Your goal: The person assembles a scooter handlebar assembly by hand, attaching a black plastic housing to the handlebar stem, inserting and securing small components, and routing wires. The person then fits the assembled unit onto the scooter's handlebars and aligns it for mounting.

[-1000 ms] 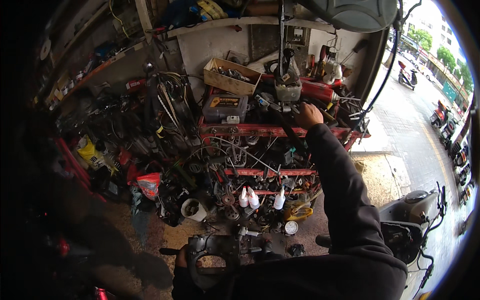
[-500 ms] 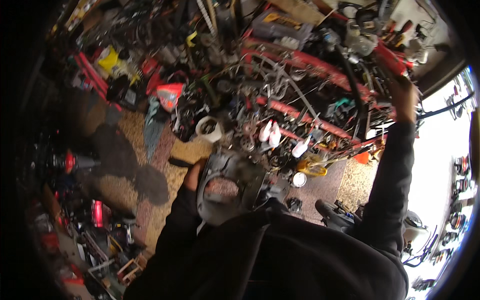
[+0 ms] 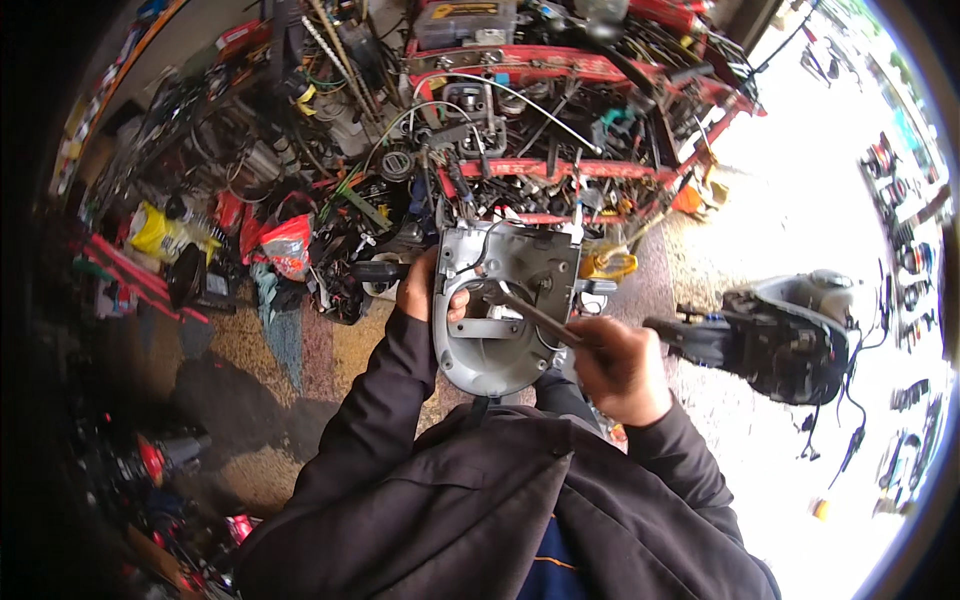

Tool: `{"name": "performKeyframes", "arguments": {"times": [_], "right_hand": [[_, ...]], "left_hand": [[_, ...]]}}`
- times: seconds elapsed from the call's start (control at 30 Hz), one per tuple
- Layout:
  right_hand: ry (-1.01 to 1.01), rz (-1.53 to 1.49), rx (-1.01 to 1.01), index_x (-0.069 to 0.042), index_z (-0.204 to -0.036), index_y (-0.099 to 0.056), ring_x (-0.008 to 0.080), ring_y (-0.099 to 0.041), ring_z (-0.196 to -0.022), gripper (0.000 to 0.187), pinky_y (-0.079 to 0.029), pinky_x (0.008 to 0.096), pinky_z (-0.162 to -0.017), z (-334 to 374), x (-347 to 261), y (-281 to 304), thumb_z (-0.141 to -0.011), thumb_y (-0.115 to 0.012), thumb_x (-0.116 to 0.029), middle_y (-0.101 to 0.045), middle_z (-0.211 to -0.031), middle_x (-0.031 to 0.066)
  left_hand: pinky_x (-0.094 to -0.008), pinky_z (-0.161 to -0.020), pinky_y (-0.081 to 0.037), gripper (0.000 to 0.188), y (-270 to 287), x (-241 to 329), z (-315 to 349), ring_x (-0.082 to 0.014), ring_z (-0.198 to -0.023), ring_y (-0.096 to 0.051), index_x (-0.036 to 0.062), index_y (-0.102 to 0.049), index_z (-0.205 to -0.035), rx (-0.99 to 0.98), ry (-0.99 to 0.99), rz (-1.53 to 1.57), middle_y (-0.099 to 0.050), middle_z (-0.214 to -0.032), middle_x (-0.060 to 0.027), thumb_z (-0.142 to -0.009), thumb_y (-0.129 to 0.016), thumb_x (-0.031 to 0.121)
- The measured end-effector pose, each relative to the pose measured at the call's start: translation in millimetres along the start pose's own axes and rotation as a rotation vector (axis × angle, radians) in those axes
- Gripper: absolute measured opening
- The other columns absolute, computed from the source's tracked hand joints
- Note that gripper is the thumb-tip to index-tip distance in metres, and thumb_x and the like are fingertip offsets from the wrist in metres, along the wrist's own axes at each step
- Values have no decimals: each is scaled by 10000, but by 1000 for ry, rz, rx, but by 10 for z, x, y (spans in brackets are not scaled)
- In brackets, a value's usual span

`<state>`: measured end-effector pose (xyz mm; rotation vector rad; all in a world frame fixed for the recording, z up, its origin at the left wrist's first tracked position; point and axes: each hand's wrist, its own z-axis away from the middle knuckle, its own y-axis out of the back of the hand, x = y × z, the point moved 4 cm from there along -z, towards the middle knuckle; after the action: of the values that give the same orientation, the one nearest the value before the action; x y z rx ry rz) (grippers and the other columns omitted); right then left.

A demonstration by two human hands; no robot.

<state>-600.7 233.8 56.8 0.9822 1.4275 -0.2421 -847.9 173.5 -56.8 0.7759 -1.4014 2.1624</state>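
Observation:
In front of my chest is a grey plastic housing (image 3: 486, 372), with its hollow inner side, screw posts and a short cable facing me. My left hand (image 3: 420, 292) is closed around its left edge, and the fingertips show inside the opening. A dark stub (image 3: 380, 271) sticks out beside that hand, and another dark stub (image 3: 597, 287) shows at the right edge. My right hand (image 3: 622, 370) is closed around a slim metal hand tool (image 3: 537, 319). The tool's far end lies over the housing's opening; its tip is hard to make out, and so is its exact kind.
Beyond the housing stands a red metal rack (image 3: 560, 170) crowded with tools and loose parts. A yellow item (image 3: 608, 265) sits below the rack. A dark vehicle body (image 3: 775, 340) is to the right on sunlit ground. A teal cloth (image 3: 282, 330) and red bags (image 3: 285, 245) lie at left.
My right hand has come back from the far right of the rack to the housing, now with a metal tool in it. The housing has moved up and right in view, its inside now clearer.

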Motion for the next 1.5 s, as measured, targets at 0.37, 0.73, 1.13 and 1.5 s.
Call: {"name": "performKeyframes", "arguments": {"times": [0.37,0.73,1.13,1.5], "right_hand": [[84,245,287,18,-1038,-586,376,-640,-680,286,-527,417,-595,1003,-389,-233,-753,-599,18,-635,-795,196],[78,323,424,41,-1088,-545,355,-621,-635,352,-501,423,-563,2311,-557,-44,-740,-591,22,-595,-741,179],[-358,-249,304,71,-918,-634,172,-624,-671,160,-507,321,-647,3262,-529,1281,-810,-577,-32,-651,-732,153],[-198,123,734,2,-982,-601,324,-658,-628,200,-509,362,-571,3784,-616,545,-785,-612,35,-635,-725,177]], "left_hand": [[-291,-414,-410,467,-507,-583,346,-160,-471,-505,20,-552,-1050,-238,29,5,-610,-743,-97,-1000,-354,440],[-285,-401,-396,334,-1224,-1512,928,-139,-432,-470,78,-583,-1087,-143,18,-269,-505,-675,-30,-987,-429,356],[-230,-619,-403,314,-2170,-2349,1743,-63,-685,-476,-6,-609,-1060,-504,-301,-627,-601,-822,-3,-927,-425,210],[-278,-377,-375,450,-2258,-2621,1481,-141,-448,-459,10,-544,-1064,-477,137,-414,-573,-738,-96,-958,-374,413]]}}
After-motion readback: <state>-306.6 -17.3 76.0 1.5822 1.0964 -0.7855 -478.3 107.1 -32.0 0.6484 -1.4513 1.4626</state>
